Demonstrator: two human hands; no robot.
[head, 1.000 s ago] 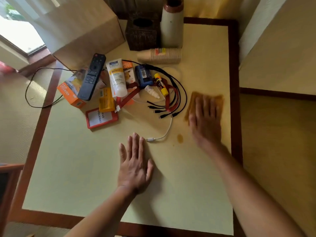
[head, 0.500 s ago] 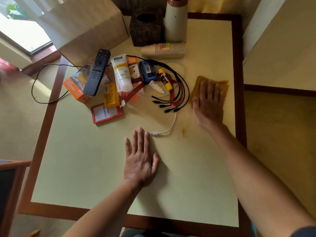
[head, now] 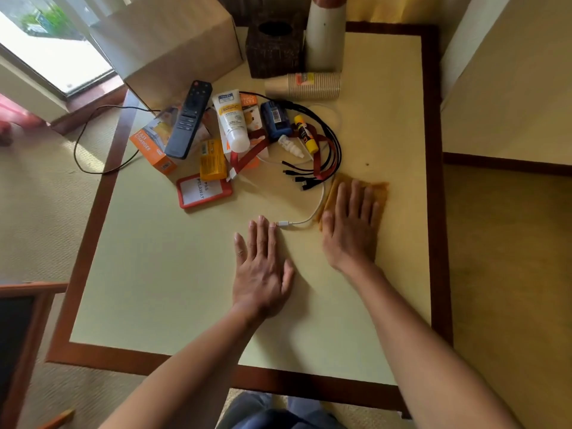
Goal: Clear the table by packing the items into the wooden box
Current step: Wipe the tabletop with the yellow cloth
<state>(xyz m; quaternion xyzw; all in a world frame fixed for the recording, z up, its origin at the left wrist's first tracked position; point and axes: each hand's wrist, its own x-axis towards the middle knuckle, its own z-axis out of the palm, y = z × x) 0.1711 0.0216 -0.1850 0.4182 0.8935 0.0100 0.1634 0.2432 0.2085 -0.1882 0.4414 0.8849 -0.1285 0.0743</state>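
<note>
My right hand (head: pixel 349 230) lies flat, pressing an orange-brown cloth (head: pixel 381 193) onto the table (head: pixel 185 289). My left hand (head: pixel 263 267) rests palm down on the bare top, fingers apart, fingertips beside a white cable's plug (head: pixel 283 224). Behind the hands lies a pile: black remote (head: pixel 190 119), white tube (head: pixel 231 119), orange carton (head: pixel 151 147), red badge holder (head: pixel 204 190), yellow packet (head: pixel 213 161), blue item (head: pixel 276 119), glue stick (head: pixel 306 134), black multi-plug cable (head: pixel 335 144) and red lanyard (head: pixel 322 162).
A large tan box (head: pixel 173 41) stands at the back left, with a dark woven tissue box (head: pixel 274 48), a tall pale vase (head: pixel 325 35) and a lying stack of paper cups (head: pixel 306 85) beside it. A wooden chair (head: pixel 18 335) sits at the left.
My right hand has slid the cloth towards me and leftward, over the small brown spot, which no longer shows. My left hand has stayed flat in place.
</note>
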